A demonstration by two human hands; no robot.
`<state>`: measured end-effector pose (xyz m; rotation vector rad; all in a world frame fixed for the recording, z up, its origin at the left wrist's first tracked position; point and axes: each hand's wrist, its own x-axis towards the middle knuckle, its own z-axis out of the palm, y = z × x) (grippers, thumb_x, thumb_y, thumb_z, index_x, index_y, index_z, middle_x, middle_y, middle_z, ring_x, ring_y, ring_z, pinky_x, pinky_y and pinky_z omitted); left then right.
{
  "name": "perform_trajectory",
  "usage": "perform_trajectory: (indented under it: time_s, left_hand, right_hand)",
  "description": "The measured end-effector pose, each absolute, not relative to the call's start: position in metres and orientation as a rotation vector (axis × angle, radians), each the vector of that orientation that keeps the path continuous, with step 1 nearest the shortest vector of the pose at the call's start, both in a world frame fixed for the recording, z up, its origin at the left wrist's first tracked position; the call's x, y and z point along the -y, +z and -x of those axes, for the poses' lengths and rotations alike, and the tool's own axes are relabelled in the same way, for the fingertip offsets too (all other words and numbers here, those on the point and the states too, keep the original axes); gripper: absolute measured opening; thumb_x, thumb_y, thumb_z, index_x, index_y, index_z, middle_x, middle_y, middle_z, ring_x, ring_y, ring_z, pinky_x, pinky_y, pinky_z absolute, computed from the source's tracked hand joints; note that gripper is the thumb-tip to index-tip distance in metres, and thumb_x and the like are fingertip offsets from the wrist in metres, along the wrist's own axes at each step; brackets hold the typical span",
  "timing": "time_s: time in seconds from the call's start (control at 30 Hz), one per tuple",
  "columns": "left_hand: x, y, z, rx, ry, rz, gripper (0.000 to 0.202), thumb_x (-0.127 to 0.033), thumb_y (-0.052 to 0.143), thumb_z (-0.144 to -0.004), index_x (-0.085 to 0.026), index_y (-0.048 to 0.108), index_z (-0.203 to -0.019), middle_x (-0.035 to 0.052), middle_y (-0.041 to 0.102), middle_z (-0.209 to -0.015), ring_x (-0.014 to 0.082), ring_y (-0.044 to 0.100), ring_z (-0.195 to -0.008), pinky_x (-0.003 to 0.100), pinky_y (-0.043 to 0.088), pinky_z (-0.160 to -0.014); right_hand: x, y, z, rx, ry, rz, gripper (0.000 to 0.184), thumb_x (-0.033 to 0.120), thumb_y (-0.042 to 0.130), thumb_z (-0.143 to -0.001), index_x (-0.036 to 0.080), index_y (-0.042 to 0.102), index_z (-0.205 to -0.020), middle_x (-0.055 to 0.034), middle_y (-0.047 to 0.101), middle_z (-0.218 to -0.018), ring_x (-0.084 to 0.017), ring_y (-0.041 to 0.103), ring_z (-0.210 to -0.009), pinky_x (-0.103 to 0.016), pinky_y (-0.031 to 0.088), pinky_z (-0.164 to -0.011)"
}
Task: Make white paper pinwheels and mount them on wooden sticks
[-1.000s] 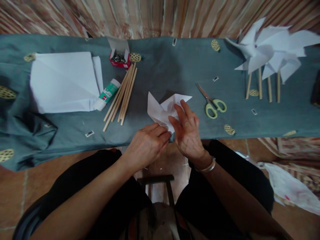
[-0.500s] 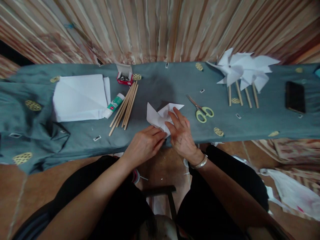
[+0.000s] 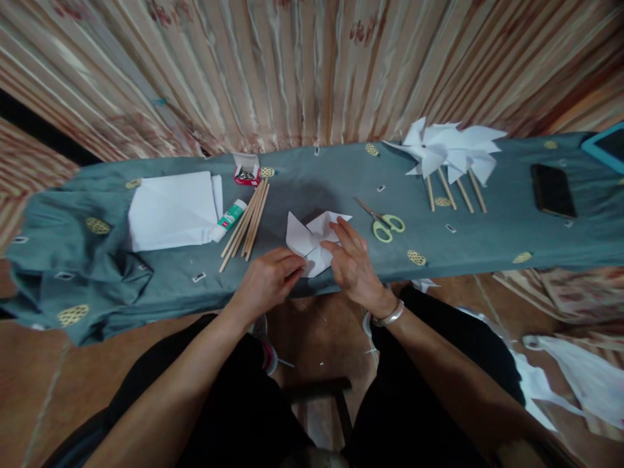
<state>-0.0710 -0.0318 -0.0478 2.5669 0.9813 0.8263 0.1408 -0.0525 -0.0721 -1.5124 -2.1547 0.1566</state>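
Observation:
A white paper pinwheel [image 3: 316,242] lies on the cloth-covered table in front of me, its blades folded in toward the middle. My left hand [image 3: 273,273] is closed in a pinch at its lower left edge. My right hand [image 3: 351,260] holds the pinwheel from the right, thumb near the centre and fingertips on the right blade. Just right of it rest scissors [image 3: 386,224] with pale green handles. To the left lie several wooden sticks [image 3: 247,224] and a green and white glue stick [image 3: 229,221].
A stack of white paper [image 3: 170,211] lies at left, near a small red box [image 3: 247,170] of metal pins. Several pinwheels on sticks [image 3: 451,153] lie at right, with a black phone [image 3: 553,190] and a blue-edged object [image 3: 604,148] farther over. A curtain [image 3: 302,71] hangs behind the table [image 3: 312,172].
My left hand has moved left along the pinwheel's lower edge, showing more of the bottom blade. The right hand stays on the paper. The whole view has shifted slightly.

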Motion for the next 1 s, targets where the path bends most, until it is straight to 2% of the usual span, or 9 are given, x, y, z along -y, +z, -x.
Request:
perform_trajectory:
  time_s: [0.23, 0.3, 0.43, 0.5, 0.7, 0.87, 1.0]
  left_hand:
    - [0.022, -0.042, 0.084, -1.174, 0.786, -2.529, 0.006, -0.021, 0.064, -0.087, -0.017, 0.067, -0.083, 0.0032, 0.067, -0.079, 0.0155, 0.064, -0.073, 0.026, 0.052, -0.068]
    - [0.019, -0.042, 0.086, -1.236, 0.774, -2.523, 0.008, -0.022, 0.067, -0.085, -0.016, 0.067, -0.091, 0.0053, 0.068, -0.086, 0.0181, 0.066, -0.080, 0.030, 0.054, -0.073]
    - [0.016, -0.044, 0.084, -1.235, 0.791, -2.564, 0.032, -0.017, 0.069, -0.082, -0.014, 0.064, -0.114, 0.0116, 0.067, -0.108, 0.0244, 0.064, -0.099, 0.040, 0.055, -0.088]
    - [0.014, -0.046, 0.081, -1.196, 0.800, -2.607, 0.037, -0.013, 0.068, -0.082, -0.013, 0.063, -0.118, 0.0127, 0.066, -0.115, 0.0253, 0.062, -0.103, 0.042, 0.054, -0.091]
    - [0.007, -0.054, 0.074, -1.094, 0.812, -2.656, 0.025, -0.005, 0.058, -0.084, -0.016, 0.071, -0.103, 0.0100, 0.067, -0.112, 0.0233, 0.061, -0.103, 0.041, 0.054, -0.090]
    - [0.003, -0.060, 0.072, -1.061, 0.823, -2.637, 0.022, -0.002, 0.059, -0.083, -0.016, 0.073, -0.092, 0.0093, 0.069, -0.110, 0.0222, 0.062, -0.099, 0.040, 0.054, -0.088]
    - [0.000, -0.061, 0.072, -1.068, 0.814, -2.574, 0.022, -0.003, 0.059, -0.083, -0.017, 0.073, -0.094, 0.0079, 0.071, -0.109, 0.0215, 0.063, -0.100, 0.040, 0.054, -0.088]
  right_hand:
    - [0.052, -0.068, -0.154, 2.044, 0.210, 1.474, 0.037, 0.008, 0.038, -0.092, 0.017, 0.062, -0.118, -0.0155, 0.052, -0.143, -0.029, 0.032, -0.146, -0.055, 0.041, -0.110]
    - [0.050, -0.068, -0.157, 2.030, 0.209, 1.470, 0.038, 0.007, 0.038, -0.090, 0.018, 0.062, -0.118, -0.0143, 0.052, -0.143, -0.029, 0.033, -0.146, -0.056, 0.040, -0.111]
    - [0.050, -0.067, -0.162, 2.013, 0.198, 1.468, 0.043, 0.003, 0.039, -0.085, 0.019, 0.062, -0.118, -0.0126, 0.052, -0.143, -0.028, 0.033, -0.146, -0.055, 0.039, -0.113]
    - [0.052, -0.066, -0.165, 2.033, 0.213, 1.459, 0.045, 0.002, 0.040, -0.082, 0.018, 0.062, -0.118, -0.0129, 0.050, -0.145, -0.028, 0.032, -0.146, -0.054, 0.038, -0.114]
    - [0.060, -0.064, -0.174, 2.062, 0.398, 1.419, 0.038, 0.008, 0.052, -0.080, 0.022, 0.065, -0.113, -0.0080, 0.044, -0.152, -0.030, 0.026, -0.149, -0.056, 0.032, -0.116]
    - [0.061, -0.063, -0.177, 1.981, 0.551, 1.399, 0.015, 0.020, 0.061, -0.085, 0.025, 0.071, -0.094, -0.0050, 0.051, -0.147, -0.029, 0.031, -0.147, -0.055, 0.032, -0.118]
    - [0.059, -0.063, -0.178, 1.952, 0.596, 1.403, 0.012, 0.023, 0.061, -0.087, 0.026, 0.072, -0.091, -0.0044, 0.052, -0.145, -0.028, 0.032, -0.146, -0.054, 0.032, -0.118]
